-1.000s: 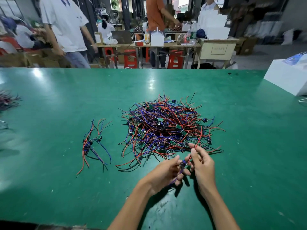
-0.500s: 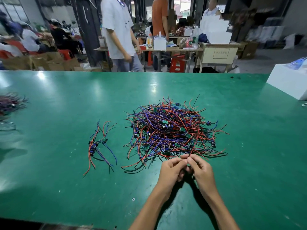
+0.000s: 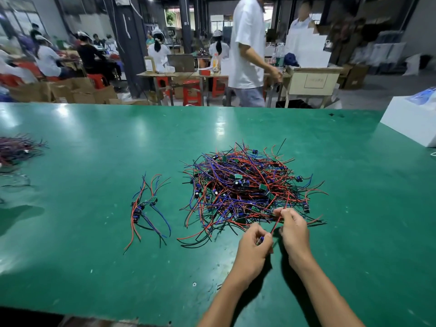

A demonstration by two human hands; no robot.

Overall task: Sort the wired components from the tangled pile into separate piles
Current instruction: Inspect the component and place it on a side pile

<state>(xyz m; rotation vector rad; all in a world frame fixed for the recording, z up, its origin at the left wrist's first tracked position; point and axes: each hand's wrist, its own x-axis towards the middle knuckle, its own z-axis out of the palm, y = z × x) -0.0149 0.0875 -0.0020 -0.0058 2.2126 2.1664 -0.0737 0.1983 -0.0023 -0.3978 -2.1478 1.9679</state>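
A tangled pile (image 3: 247, 185) of red, blue and black wires with small green boards lies at the middle of the green table (image 3: 94, 142). To its left lies a small sorted pile (image 3: 146, 206) of a few wired components. At the pile's near edge, my left hand (image 3: 253, 250) pinches a small blue wired component (image 3: 260, 240). My right hand (image 3: 293, 232) pinches that component's red wire (image 3: 276, 224), which runs between the two hands and on into the pile.
Another bundle of wires (image 3: 16, 148) lies at the table's far left edge. A white box (image 3: 410, 121) stands at the back right corner. Beyond the table a person in a white shirt (image 3: 247, 50) walks past workbenches, stools and seated workers.
My hands have drawn apart, the left toward me with the component, the right staying on the red wire at the pile's edge. The person behind has walked to the right.
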